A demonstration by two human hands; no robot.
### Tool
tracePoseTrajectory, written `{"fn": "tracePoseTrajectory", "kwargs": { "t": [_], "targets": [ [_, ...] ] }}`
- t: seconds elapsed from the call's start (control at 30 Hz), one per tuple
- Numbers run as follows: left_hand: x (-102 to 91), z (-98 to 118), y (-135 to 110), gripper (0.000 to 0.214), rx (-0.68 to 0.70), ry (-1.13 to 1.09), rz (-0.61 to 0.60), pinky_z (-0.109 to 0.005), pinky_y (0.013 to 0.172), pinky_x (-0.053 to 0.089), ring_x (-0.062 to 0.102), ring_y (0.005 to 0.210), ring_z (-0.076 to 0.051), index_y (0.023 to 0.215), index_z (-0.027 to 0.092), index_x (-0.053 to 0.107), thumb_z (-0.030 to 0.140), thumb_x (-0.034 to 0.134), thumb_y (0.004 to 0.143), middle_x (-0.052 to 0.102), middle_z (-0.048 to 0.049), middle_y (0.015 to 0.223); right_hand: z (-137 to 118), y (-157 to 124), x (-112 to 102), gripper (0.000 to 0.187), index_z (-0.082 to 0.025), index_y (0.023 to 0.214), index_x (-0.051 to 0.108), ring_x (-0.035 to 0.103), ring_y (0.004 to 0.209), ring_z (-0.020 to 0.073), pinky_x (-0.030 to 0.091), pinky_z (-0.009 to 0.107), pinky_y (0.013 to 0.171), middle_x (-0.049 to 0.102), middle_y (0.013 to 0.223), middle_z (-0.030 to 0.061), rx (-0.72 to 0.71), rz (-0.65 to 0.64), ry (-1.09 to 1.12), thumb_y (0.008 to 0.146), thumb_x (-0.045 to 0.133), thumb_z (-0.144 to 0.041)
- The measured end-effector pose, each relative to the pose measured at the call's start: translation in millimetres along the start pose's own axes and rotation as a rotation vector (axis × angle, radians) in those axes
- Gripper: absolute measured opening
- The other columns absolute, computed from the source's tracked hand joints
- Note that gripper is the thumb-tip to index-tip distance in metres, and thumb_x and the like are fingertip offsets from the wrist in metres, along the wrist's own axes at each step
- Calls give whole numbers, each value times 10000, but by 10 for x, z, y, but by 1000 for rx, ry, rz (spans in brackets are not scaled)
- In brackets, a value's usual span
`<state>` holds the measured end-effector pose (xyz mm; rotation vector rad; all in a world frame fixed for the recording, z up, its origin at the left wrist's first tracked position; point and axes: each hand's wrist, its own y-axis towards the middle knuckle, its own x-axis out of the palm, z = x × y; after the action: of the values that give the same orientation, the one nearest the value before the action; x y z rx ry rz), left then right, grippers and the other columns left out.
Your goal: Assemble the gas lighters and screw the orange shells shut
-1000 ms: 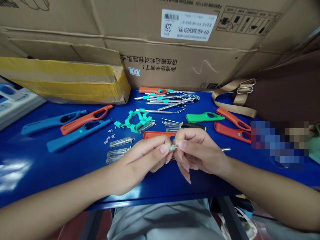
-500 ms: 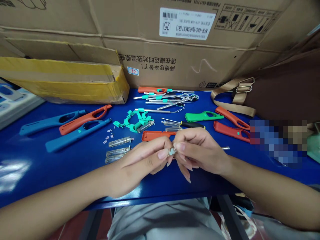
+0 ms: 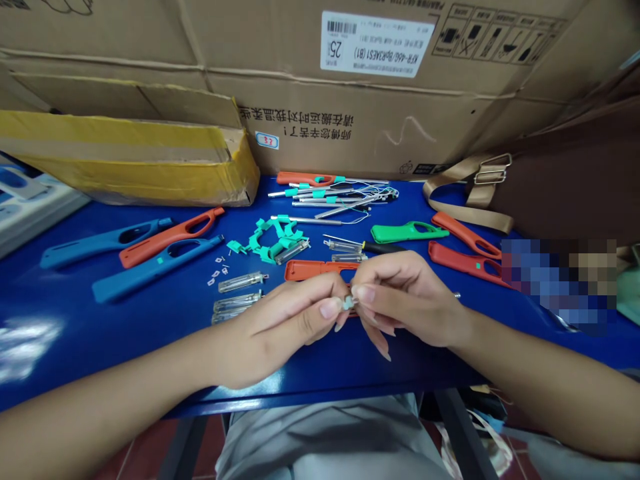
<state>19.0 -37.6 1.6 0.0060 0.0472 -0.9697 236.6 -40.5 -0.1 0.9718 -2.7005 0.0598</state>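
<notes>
A small pale blue-green piece sits between the fingertips of both hands, above the table's front part. My left hand pinches it from the left with thumb and forefinger. From the right, the thumb and forefinger of my right hand close on its other end, while the other fingers hang loosely below. Most of the piece is covered, so its exact kind is unclear. Just behind the hands lies an orange lighter shell half, partly hidden. Clear fuel tanks rest left of it, beside several green plastic triggers.
Metal lighter tubes with wires lie at the back. Blue lighter shells are on the left, a green shell and red shells on the right. A taped cardboard box and a large carton border the table.
Both hands stay together on the small piece, with only a slight shift of the fingers. The view has moved a little.
</notes>
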Motion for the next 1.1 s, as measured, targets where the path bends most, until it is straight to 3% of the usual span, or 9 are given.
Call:
{"fn": "tracePoseTrajectory", "kwargs": {
  "t": [0.17,0.47,0.73,1.1],
  "targets": [
    [5,-25,16,347,32,6,-16,-279,572,296,317,646,-119,892,194,439,464,335,1083,368,32,756,-44,-18,3,326,-145,683,577,576,410,69,476,149,397,515,517,-61,8,-7,-72,955,651,-308],
    [24,-30,2,355,64,92,18,-290,595,307,334,646,-114,842,191,431,414,323,1096,380,29,744,-87,-4,39,386,-150,647,567,480,346,49,397,139,337,528,473,-49,60,20,-133,942,657,-383],
    [25,-41,2,386,24,144,31,-296,591,317,341,631,-118,826,199,413,448,293,1096,387,31,725,-82,1,46,358,-149,643,590,534,359,77,452,160,348,524,467,-59,85,57,-105,879,733,-376],
    [13,-52,-2,390,16,226,50,-305,598,315,342,628,-124,808,202,420,439,296,1093,387,33,716,-60,0,43,362,-150,653,590,513,339,71,422,153,321,511,457,-67,131,68,-98,877,730,-397]
  ]
}}
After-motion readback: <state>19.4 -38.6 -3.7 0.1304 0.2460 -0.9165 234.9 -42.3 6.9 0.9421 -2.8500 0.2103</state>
